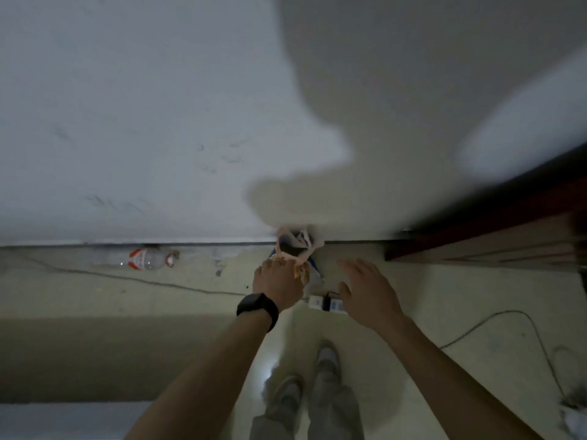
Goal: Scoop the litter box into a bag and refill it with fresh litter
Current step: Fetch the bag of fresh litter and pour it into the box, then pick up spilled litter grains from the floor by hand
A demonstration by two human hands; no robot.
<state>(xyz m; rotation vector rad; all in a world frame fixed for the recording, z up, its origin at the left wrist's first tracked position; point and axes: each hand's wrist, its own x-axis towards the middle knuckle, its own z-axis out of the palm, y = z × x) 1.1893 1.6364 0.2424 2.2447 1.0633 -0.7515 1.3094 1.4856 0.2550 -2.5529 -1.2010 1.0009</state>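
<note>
A pale plastic bag (297, 246) stands on the floor against the white wall, its mouth open and its handles up. My left hand (278, 282), with a black watch on the wrist, grips the bag's near edge. My right hand (365, 290) hovers just right of the bag, fingers spread and holding nothing. The picture is dim and blurred. No litter box or scoop shows in this view.
A white power strip (327, 304) with a black plug lies on the floor under my hands. An empty plastic bottle (149, 259) lies by the wall at left. Cables (524, 328) run across the floor. A dark wooden door frame (476, 246) stands right. My feet (327, 357) are below.
</note>
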